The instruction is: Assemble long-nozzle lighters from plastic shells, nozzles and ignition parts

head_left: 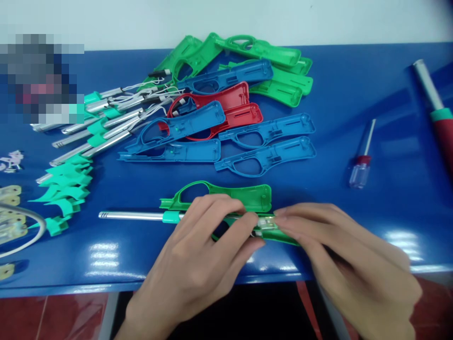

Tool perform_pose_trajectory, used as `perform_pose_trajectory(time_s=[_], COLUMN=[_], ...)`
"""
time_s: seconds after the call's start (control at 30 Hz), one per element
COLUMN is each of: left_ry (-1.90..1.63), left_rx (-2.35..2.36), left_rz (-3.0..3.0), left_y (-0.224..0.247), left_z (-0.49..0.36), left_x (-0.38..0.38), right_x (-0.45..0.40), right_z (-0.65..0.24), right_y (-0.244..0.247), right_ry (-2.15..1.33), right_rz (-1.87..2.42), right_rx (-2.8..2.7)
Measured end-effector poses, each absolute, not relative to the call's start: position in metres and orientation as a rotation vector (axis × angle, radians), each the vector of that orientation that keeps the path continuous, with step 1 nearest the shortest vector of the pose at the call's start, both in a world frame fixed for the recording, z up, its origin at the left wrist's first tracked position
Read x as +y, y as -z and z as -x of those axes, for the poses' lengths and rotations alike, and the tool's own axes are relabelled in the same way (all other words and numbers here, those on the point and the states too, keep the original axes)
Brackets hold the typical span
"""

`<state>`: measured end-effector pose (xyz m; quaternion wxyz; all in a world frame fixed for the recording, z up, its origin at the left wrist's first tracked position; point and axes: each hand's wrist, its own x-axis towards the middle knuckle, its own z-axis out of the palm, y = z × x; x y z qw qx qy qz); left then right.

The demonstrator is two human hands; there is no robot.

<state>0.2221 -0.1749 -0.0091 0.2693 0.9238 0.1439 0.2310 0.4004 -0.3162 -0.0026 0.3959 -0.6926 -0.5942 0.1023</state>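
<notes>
My left hand (201,255) is closed over a green lighter shell half (283,236), fingertips bunched near its middle. A silver lighter tube (132,216) with a teal collar (171,216) runs out to the left from under that hand. My right hand (347,255) pinches the end of a small clear plastic piece (267,223), which lies over the shell between both hands' fingertips. Just behind, a second green shell half (240,196) lies on the table with its inside up. My fingers hide most of the shell's inner parts.
Blue shell halves (269,153), red ones (244,113) and green ones (279,85) are piled behind. Silver tubes with white wires (116,120) and teal pieces (67,189) lie left. A small screwdriver (363,163) and a red-handled tool (442,127) lie right on the blue table (336,189).
</notes>
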Motion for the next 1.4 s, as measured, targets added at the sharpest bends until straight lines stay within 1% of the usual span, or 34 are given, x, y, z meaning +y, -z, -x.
perform_pose_trajectory(time_s=[0.43, 0.83, 1.2, 1.4], left_ry=[-0.627, -0.634, -0.635, -0.649], left_rx=[0.387, 0.444, 0.445, 0.460], left_rz=[-2.492, -2.446, -2.441, -2.343], left_y=[0.007, 0.007, 0.010, 0.012], left_z=[-0.221, -0.220, -0.216, -0.216], left_x=[-0.175, -0.176, -0.175, -0.176], right_x=[-0.319, -0.303, -0.305, -0.307], right_z=[-0.400, -0.394, -0.396, -0.398], right_y=[0.002, -0.014, -0.010, -0.008], right_ry=[-0.229, -0.242, -0.288, -0.277], right_rz=[1.760, 1.847, 1.856, 1.831], right_rx=[-1.495, -1.348, -1.320, -1.361])
